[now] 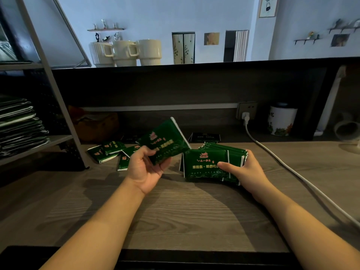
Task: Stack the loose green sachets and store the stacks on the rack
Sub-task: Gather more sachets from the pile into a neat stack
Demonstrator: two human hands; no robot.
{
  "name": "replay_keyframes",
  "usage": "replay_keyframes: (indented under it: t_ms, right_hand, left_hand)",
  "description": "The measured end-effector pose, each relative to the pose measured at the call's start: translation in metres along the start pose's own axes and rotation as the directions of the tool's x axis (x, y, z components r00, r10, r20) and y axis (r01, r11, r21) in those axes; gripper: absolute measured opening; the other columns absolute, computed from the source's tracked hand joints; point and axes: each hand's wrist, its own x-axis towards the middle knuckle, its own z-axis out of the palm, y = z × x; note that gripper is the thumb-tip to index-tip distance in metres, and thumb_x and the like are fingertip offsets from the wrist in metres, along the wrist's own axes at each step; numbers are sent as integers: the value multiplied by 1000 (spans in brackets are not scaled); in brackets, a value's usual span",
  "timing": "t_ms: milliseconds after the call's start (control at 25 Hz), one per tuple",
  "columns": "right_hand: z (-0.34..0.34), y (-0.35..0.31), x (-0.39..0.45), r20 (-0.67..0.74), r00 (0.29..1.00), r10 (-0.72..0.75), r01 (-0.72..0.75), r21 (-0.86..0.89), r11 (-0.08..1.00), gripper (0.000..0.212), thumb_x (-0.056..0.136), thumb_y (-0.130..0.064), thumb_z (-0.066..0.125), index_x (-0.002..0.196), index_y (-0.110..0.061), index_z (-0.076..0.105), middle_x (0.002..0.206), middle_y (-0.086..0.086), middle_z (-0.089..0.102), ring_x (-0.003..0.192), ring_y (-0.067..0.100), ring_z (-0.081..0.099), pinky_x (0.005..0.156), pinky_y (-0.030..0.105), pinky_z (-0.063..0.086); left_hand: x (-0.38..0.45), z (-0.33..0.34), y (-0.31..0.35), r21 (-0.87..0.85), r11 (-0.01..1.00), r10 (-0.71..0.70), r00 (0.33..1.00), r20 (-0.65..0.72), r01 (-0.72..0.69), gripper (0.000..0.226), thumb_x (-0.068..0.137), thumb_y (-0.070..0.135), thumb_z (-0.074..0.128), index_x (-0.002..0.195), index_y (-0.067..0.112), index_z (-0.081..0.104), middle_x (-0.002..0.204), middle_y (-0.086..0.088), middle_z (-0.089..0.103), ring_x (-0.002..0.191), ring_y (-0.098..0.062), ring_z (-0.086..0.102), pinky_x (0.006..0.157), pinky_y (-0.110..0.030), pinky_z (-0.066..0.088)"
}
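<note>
Landmark: the thick bundle of glossy dark-green foil sachets (213,166), stood on edge on the grey wood-grain desk (185,211), gripped by right hand (246,170), thumb across its front. Left hand (145,168) pinches one green sachet (165,142) just left of bundle & slightly above, long axis tilted up-right twd bundle top. Loose green sachets (109,151) lie further left; grey metal rack (58,106) beyond those. Print: red crest, gold Chinese chars, not legible.

A wood-grain counter (175,211) is backed by a dark raised ledge (194,64). On the ledge, three cream mugs (124,52) are lined up. Behind the ledge, a pale blue wall (155,14) is hung with small shelves and pictures. Below the ledge, a wall socket (247,111) is fitted.
</note>
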Motion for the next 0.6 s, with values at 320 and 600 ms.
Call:
replay_keyframes:
  t_ms: [320,600]
  right_hand:
    - [-1,-6,-5,42,999,3,-2,-18,1000,97,46,-59,89,126,-21,48,117,-4,68,109,16,65,97,41,52]
    - [0,-6,-8,158,987,-26,32,-35,999,66,67,-31,89,120,-25,50,113,-7,70,104,7,68,99,40,52]
  left_hand:
    - [12,-6,-37,802,597,-110,991,79,2,28,87,-2,66,107,17,62,108,-4,70,107,-24,67,80,-30,56]
    - [16,-12,-42,957,289,-21,1000,17,-11,55,78,31,81,116,24,41,117,1,59,106,-15,58,89,-36,49]
